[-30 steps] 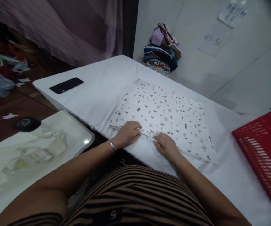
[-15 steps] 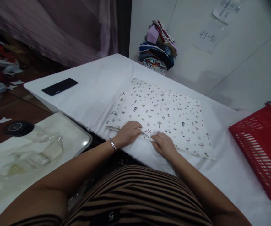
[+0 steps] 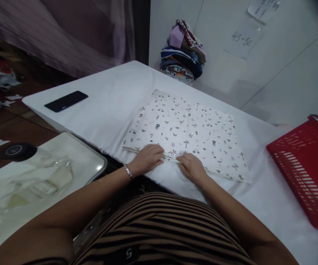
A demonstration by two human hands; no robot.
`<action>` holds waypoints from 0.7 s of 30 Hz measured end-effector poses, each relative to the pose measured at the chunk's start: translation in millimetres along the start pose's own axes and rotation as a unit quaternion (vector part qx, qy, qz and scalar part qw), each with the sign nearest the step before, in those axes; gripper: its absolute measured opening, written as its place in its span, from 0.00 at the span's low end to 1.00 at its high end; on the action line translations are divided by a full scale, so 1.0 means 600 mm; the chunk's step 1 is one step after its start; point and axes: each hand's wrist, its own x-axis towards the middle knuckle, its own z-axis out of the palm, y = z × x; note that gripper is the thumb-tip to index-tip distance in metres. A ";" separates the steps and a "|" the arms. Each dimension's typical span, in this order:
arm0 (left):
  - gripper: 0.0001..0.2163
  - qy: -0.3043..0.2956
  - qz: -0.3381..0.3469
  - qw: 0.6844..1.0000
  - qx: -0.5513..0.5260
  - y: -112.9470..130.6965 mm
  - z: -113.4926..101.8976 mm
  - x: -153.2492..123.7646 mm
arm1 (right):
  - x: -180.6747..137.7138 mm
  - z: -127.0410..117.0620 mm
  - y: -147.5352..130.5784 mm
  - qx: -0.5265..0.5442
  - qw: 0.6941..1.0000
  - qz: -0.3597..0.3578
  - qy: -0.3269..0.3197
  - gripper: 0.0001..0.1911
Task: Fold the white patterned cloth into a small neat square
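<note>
A white cloth [image 3: 189, 132] printed with small motifs lies flat on the white-covered table [image 3: 114, 99]. My left hand [image 3: 147, 158] rests on the cloth's near edge, fingers curled and pinching the hem. My right hand [image 3: 193, 167] sits just beside it on the same edge, fingers also pressed onto the hem. A bracelet is on my left wrist. The two hands are almost touching.
A black phone [image 3: 66, 101] lies at the table's far left. A pile of folded fabrics [image 3: 183, 51] stands against the wall at the back. A red plastic basket [image 3: 308, 165] sits at the right. A clear bottle with a black cap [image 3: 23, 162] lies on a side surface at left.
The hands stay on the cloth's near edge. Only the view has shifted slightly, sliding everything a little left and up.
</note>
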 end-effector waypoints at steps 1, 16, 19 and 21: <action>0.06 0.002 0.001 1.000 0.004 0.000 0.000 0.000 | 0.000 0.000 0.000 0.000 1.000 0.000 0.002 0.13; 0.07 0.011 0.021 0.999 0.021 -0.006 0.000 0.009 | 0.000 -0.002 -0.002 0.008 1.000 0.012 0.001 0.12; 0.08 0.021 0.019 0.999 0.014 -0.008 0.004 0.007 | 0.000 -0.002 -0.003 0.011 1.000 0.013 -0.003 0.12; 0.08 0.028 0.024 0.999 0.017 -0.007 0.006 0.007 | 0.000 -0.002 -0.003 0.012 1.000 0.011 -0.004 0.12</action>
